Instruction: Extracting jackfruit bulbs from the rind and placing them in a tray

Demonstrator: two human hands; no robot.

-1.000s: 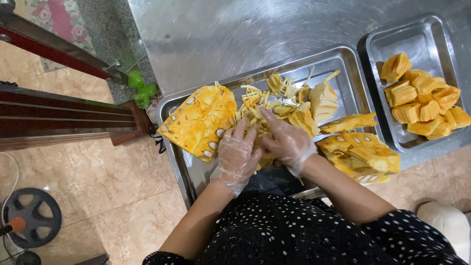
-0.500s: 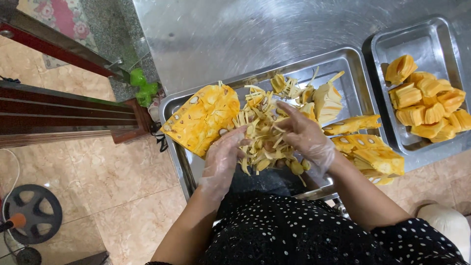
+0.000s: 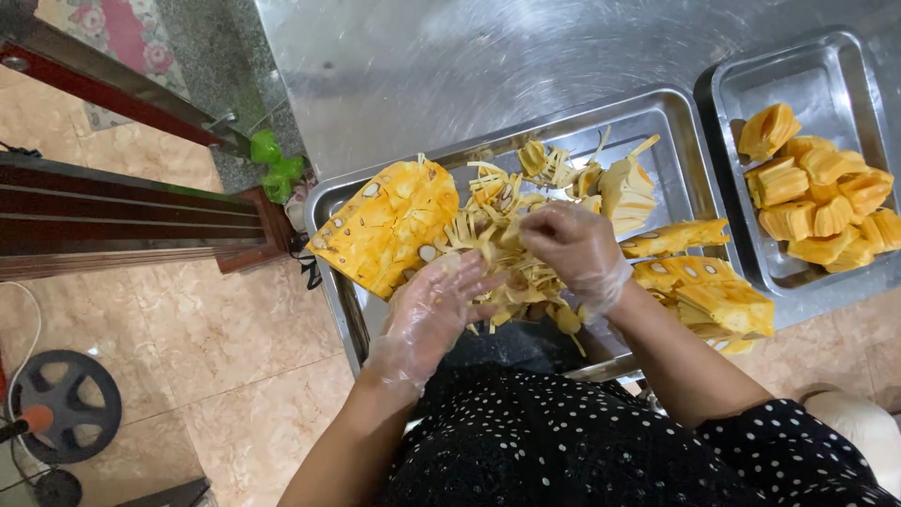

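Steel bench [image 3: 422, 66] beside tan floor tiles [image 3: 188, 329] carries 2 trays — over the near tray [image 3: 657, 117], left hand [image 3: 432, 305] and right hand [image 3: 572, 249] each grip stringy jackfruit fibres [image 3: 497, 235].

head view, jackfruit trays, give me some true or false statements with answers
1. Both hands, left hand and right hand, wear clear gloves. True.
2. The hands work a clump of stringy fibres. True.
3. The small tray on the right is bare. False: it holds peeled yellow pods.
4. The large jackfruit chunk lies on the floor. False: it rests in the big tray.
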